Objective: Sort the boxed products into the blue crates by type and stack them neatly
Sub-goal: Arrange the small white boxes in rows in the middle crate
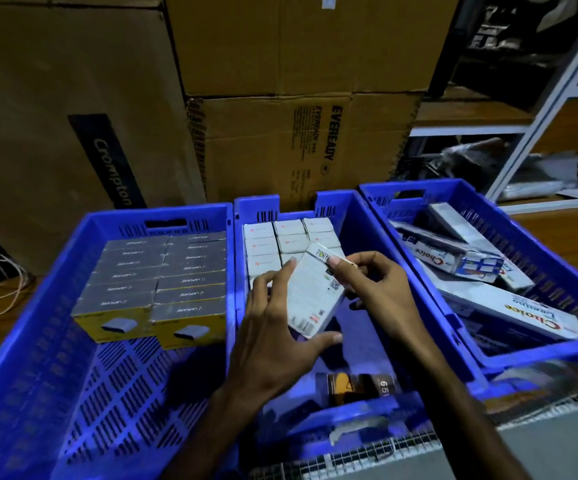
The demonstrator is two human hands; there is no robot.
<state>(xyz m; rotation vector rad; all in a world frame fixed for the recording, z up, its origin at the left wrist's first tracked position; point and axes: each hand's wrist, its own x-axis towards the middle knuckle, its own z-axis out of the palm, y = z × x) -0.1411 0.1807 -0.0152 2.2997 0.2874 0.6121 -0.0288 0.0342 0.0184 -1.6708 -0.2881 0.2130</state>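
Both hands hold one white product box [315, 296], tilted, above the middle blue crate [367, 220]. My left hand [273, 337] grips its lower end; my right hand [374, 282] pinches its upper right edge. Behind the box, several white boxes [280, 244] stand in neat rows at the far end of that crate. The left blue crate [48, 334] holds two tidy columns of grey and yellow boxes [152, 285]. The right blue crate [557, 258] holds several long white boxes [488, 306] lying loose and crossed.
Large brown cartons [298, 140] are stacked right behind the crates. A metal shelving rack [550, 98] stands at the right. A dark box with orange print [356, 386] lies at the near end of the middle crate. Wire mesh [384, 455] runs under the crates' front edge.
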